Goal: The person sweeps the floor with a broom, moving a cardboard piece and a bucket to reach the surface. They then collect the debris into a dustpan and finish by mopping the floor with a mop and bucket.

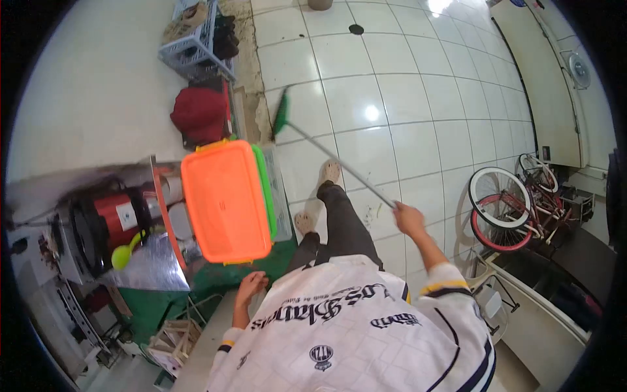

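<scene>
Head view, looking straight down my shirt front to the floor: my right hand (409,219) is closed in a fist around the top end of the broom (339,163). Its thin grey handle slants away from that hand, up and across in front of my feet, to the green brush head (281,112). The brush head sits on the floor (392,85), well out ahead of me, just beside the rough strip where the tiles meet the wall. My left hand (251,286) hangs at my side with the fingers loosely curled, and as far as I can tell it holds nothing. Just ahead of it is an orange tub (225,202) resting on a green crate (264,176), both close to my left leg. Farther ahead of the left hand, a red bag (201,112) lies against the wall. Well off beyond my right hand stands a bicycle (499,209).

I judge that I am mid-sweep, with the brush reached out to the far edge of the tiles. The next stroke calls for drawing the brush back toward my feet along the wall line while keeping the bristles flat on the floor. One hand at the very end of the handle gives little control, so the free left hand would help lower down.
</scene>
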`<state>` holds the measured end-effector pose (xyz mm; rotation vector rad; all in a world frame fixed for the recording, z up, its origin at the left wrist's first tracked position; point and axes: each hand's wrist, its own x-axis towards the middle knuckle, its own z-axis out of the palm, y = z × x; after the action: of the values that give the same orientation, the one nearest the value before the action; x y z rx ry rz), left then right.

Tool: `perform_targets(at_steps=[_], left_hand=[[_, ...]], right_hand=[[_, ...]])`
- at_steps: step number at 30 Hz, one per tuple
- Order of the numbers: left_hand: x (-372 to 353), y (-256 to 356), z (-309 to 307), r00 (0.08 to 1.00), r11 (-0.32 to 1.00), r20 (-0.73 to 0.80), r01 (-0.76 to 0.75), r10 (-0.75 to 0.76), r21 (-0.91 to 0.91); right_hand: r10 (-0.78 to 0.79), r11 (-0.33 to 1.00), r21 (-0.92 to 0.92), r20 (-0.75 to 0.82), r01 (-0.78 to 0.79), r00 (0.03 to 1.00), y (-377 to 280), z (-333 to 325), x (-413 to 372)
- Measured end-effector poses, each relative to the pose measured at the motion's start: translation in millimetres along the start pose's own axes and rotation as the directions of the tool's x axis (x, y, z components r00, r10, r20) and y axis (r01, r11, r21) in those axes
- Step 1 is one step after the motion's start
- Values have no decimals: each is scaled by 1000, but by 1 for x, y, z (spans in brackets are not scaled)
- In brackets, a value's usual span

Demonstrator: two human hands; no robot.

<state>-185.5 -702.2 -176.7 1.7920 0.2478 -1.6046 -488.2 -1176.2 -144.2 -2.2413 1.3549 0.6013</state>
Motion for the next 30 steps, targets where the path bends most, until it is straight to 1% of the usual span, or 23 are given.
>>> perform_targets(at_steps=[1, 2, 3, 4, 6, 8, 10, 12, 14, 15, 17, 18, 19, 20, 21, 22, 23, 24, 25, 26, 27, 29, 30], left_hand=[[4, 24, 4, 1000, 1000, -14, 1, -1, 10], [11, 42, 3, 999, 1000, -37, 3, -2, 18], [16, 61, 2, 998, 1000, -64, 6, -4, 22], [19, 80, 5, 995, 1000, -95, 12, -9, 27], [11, 140, 14, 982, 991, -187, 37, -12, 130], [2, 206, 34, 953, 997, -301, 58, -39, 53], [1, 265, 46, 959, 972, -275, 7, 60, 236], [7, 318, 50, 961, 956, -260, -14, 94, 294], [15, 365, 57, 965, 941, -240, -21, 108, 338], [21, 390, 62, 961, 937, -248, -28, 121, 349], [34, 436, 67, 956, 910, -228, -76, 182, 407], [44, 453, 66, 961, 910, -218, -71, 173, 408], [55, 466, 63, 966, 911, -202, -68, 163, 407], [68, 480, 64, 971, 914, -183, -67, 152, 400], [81, 493, 67, 970, 916, -190, -67, 153, 396], [92, 508, 69, 977, 907, -161, -62, 141, 417], [106, 524, 72, 983, 899, -129, -62, 130, 434], [121, 538, 73, 988, 890, -102, -58, 117, 452], [145, 545, 62, 994, 891, -63, -53, 91, 451], [157, 562, 71, 995, 870, -61, -38, 78, 491], [168, 582, 86, 996, 847, -56, -23, 63, 532], [199, 612, 90, 1000, 781, -14, -8, 22, 624], [218, 630, 96, 1000, 762, 11, -8, 2, 647]], right_hand=[[-37, 999, 15, 60, 36, 998, -31, -5, 54], [-104, 994, 15, 8, 104, 994, -54, -1, 109], [-164, 986, -17, 4, 164, 986, -79, -6, 166], [-187, 982, -37, -48, 185, 981, -100, -7, 220], [-60, 998, -28, -72, 58, 996, -130, -16, 324], [57, 998, 8, -37, -57, 998, -147, -61, 381], [184, 972, 151, -12, -180, 983, -139, -96, 436], [279, 930, 256, -18, -265, 960, -115, -126, 474], [432, 827, 361, 82, -430, 898, -71, -154, 497], [494, 763, 408, 133, -502, 859, -50, -161, 504], [544, 668, 483, 202, -566, 814, 19, -129, 509], [567, 616, 520, 229, -591, 792, 59, -110, 507], [600, 619, 545, 138, -566, 788, 92, -82, 481], [491, 780, 383, 114, -494, 864, 135, -27, 462], [477, 807, 347, 92, -478, 874, 152, -8, 412], [344, 897, 261, 98, -358, 934, 165, 10, 353], [541, 712, 419, 185, -564, 821, 162, 27, 297], [431, 826, 327, 157, -459, 889, 168, 62, 236], [560, 589, 479, 339, -651, 756, 139, 12, 174], [576, 537, 476, 395, -696, 715, 132, 35, 120], [683, 362, 526, 413, -770, 603, 116, 51, 70], [769, 276, 434, 434, -857, 468, 79, 55, -8], [798, 227, 378, 456, -897, 394, 59, 28, -23]])
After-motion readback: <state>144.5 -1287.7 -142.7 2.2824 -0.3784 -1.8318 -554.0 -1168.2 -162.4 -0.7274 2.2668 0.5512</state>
